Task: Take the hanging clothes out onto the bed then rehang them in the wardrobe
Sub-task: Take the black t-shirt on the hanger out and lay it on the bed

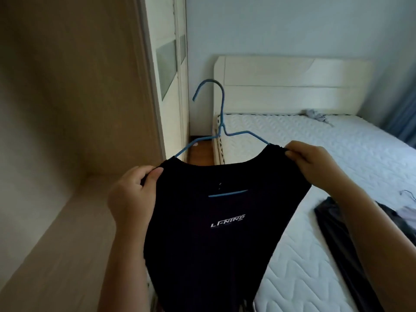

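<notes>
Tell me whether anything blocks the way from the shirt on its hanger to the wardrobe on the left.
Nothing visible does. Both the left hand and right hand pinch the shoulders of the black shirt on the blue hanger, and the wardrobe interior beside it shows only bare panels. Its rail is out of frame.

Dim, soft daylight; blurred, wide-angle bowing at edges.

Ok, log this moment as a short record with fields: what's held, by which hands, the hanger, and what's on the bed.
held item: black shirt with white lettering, on the blue hanger
left hand: grips left shoulder
right hand: grips right shoulder
hanger hook: free, hooked on nothing
bed: dark clothes at right edge, grey item near headboard
wardrobe: at left
</notes>
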A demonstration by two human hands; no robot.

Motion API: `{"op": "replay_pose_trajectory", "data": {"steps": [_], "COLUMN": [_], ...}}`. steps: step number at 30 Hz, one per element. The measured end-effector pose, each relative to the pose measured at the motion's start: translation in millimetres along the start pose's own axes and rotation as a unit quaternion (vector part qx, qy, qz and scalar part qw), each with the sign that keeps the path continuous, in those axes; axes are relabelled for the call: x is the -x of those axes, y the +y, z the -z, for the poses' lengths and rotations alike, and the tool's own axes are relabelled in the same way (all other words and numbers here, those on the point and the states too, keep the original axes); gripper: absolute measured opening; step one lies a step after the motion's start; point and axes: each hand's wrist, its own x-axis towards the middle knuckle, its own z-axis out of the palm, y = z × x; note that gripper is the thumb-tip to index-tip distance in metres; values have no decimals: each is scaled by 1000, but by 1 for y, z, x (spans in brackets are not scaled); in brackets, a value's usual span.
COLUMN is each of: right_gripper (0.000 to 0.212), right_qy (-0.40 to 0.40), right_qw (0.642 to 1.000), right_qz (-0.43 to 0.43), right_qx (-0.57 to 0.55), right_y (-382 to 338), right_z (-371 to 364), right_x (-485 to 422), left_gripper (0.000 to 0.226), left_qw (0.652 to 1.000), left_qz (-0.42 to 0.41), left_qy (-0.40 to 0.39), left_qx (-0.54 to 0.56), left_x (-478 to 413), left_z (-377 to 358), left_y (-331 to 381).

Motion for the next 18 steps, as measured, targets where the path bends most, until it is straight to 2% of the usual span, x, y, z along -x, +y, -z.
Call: {"op": "replay_pose_trajectory", "data": {"steps": [4, 10, 13, 18], "right_gripper": [13, 11, 24, 21], "right_qy": [64, 126, 117, 125], "right_qw": [996, 978, 968, 940], "right_qz": [-62, -165, -220, -317], "right_qx": [14, 17, 20, 31], "right_y": [11, 27, 32, 35], "right_z": [35, 65, 73, 102], "right_x": [78, 225, 299, 421], "left_gripper": [22, 14, 13, 11], "left_qw": [994, 964, 948, 890], "left_qz": [-60, -69, -62, -54], "left_qy": [-61, -204, -271, -425], "left_qx": [71, 154, 156, 157], "left_x": [33, 107, 155, 236], "left_z": [-4, -9, -9, -1], "left_y": [29, 58, 66, 92]}}
